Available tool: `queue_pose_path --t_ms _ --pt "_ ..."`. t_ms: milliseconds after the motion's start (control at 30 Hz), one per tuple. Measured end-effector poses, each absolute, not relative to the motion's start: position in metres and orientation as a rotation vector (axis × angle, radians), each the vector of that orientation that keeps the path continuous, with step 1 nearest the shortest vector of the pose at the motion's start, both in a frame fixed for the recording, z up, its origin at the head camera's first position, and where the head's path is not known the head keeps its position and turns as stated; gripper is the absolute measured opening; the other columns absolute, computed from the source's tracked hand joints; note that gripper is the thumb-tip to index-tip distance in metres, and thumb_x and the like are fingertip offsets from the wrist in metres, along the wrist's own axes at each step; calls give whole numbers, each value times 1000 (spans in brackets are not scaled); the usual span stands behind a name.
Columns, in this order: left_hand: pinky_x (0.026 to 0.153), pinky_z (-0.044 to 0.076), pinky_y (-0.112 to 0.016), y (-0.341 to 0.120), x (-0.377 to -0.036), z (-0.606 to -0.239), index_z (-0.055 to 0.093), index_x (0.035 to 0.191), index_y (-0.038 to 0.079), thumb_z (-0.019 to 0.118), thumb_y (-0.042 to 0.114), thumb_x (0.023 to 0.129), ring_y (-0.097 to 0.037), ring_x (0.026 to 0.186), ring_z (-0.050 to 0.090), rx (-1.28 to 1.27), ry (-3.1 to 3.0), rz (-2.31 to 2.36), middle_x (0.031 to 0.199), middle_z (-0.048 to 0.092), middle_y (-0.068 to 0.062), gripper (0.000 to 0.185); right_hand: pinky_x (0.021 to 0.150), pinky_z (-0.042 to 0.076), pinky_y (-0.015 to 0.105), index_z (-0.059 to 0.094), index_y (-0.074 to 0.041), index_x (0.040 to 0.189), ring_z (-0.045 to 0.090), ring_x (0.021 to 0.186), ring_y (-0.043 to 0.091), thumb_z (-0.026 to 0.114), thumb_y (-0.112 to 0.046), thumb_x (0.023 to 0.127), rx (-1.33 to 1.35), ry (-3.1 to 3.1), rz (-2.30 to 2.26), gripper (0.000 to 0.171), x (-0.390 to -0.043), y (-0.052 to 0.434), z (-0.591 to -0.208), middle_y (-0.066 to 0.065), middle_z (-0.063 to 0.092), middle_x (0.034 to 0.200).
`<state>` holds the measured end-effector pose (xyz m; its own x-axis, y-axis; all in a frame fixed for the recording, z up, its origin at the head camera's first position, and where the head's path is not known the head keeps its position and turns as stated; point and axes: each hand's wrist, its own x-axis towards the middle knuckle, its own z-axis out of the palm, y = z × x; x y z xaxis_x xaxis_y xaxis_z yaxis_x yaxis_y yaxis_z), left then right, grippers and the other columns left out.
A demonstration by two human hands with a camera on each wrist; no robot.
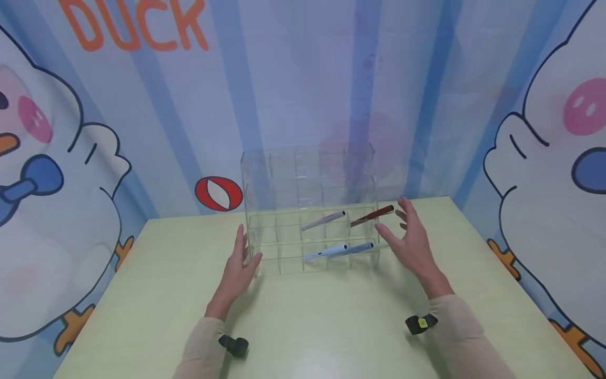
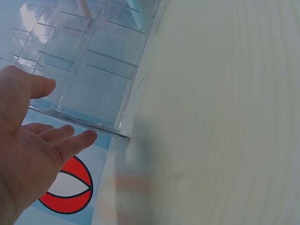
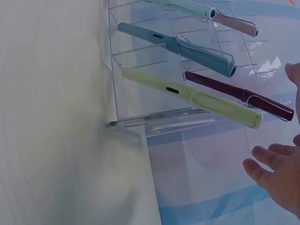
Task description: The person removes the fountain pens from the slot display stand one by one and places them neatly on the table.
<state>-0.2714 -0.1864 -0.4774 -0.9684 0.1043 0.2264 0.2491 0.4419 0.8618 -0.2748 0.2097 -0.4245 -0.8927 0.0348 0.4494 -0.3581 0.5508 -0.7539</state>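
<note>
A clear acrylic pen organizer (image 1: 291,266) with stepped rows of compartments stands between the two hands. Its front row holds a light blue pen (image 1: 326,252), a blue pen (image 1: 357,248) and a pale yellow-green pen (image 3: 187,95). In a row behind lean a pale pink pen (image 1: 324,220) and a dark red pen (image 1: 371,216). My left hand (image 1: 238,273) is beside the organizer's left end, fingers extended and thumb apart; whether it touches the wall I cannot tell. Near the right end, my right hand (image 1: 413,247) has thumb and fingers spread, holding nothing, close to the dark red pen.
The organizer stands toward the back of a pale wood-grain table (image 1: 322,326). Behind and around it hangs a blue striped curtain (image 1: 303,79) with cartoon ducks and a red ball print (image 1: 203,193). Both wrists wear small black cameras (image 1: 421,323).
</note>
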Motion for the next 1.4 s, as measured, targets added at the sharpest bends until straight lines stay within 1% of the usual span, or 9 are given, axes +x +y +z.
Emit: queue_pose_path --t_ms 133,233,400,533,700,867,1067,1267,1400 --pt "99 31 -44 -184 -272 -475 -4 143 37 53 18 91 -27 131 24 -368 -2508 -1537 150 9 0 81 95 36 45 11 -28 145 36 124 21 63 -44 80 262 -2322 1306 84 -277 206 -429 1 25 145" --pt "96 33 -45 -184 -273 -474 -4 143 38 53 9 90 -29 129 26 -392 -2491 -1500 150 11 -2 83 94 37 44 13 -27 145 39 123 22 63 -41 81 275 -2287 1300 83 -280 204 -431 1 27 144" --pt "94 37 -44 -183 -275 -472 -4 143 40 52 4 89 -30 128 28 -394 -2492 -1467 149 14 -4 85 92 41 41 18 -22 145 44 118 22 63 -38 82 256 -2252 1286 79 -283 201 -435 3 30 143" --pt "94 37 -43 -184 -276 -472 -2 144 37 48 -1 88 -30 126 32 -401 -2485 -1411 148 17 -4 84 91 42 40 21 -23 144 46 117 21 63 -36 82 250 -2233 1294 76 -285 199 -434 2 32 142" --pt "95 36 -43 -184 -275 -471 0 145 36 46 -3 88 -28 125 33 -386 -2466 -1399 148 18 -1 83 90 42 38 24 -22 143 49 114 19 63 -33 83 263 -2190 1308 72 -286 196 -428 0 35 140" --pt "95 36 -40 -183 -274 -472 2 144 38 47 -4 87 -27 125 35 -372 -2469 -1395 147 19 0 85 89 44 37 29 -19 142 54 106 19 64 -23 84 281 -2138 1289 68 -284 195 -428 0 39 138" --pt "94 37 -41 -184 -277 -472 2 144 38 48 -5 87 -26 125 35 -395 -2466 -1374 148 18 2 85 84 46 33 34 -24 139 58 98 15 62 -16 85 288 -2067 1296 62 -286 197 -430 -5 45 132" --pt "95 36 -40 -185 -277 -472 2 144 39 47 -3 88 -24 126 33 -389 -2476 -1377 148 16 5 84 77 49 39 40 -14 136 61 93 21 61 -16 86 267 -2085 1315 54 -286 196 -428 9 56 118" --pt "95 37 -39 -185 -276 -474 2 144 40 48 -4 87 -24 125 34 -384 -2474 -1369 148 18 4 85 77 50 37 45 -9 132 62 90 22 62 -18 86 251 -2103 1325 50 -287 194 -429 13 60 111"
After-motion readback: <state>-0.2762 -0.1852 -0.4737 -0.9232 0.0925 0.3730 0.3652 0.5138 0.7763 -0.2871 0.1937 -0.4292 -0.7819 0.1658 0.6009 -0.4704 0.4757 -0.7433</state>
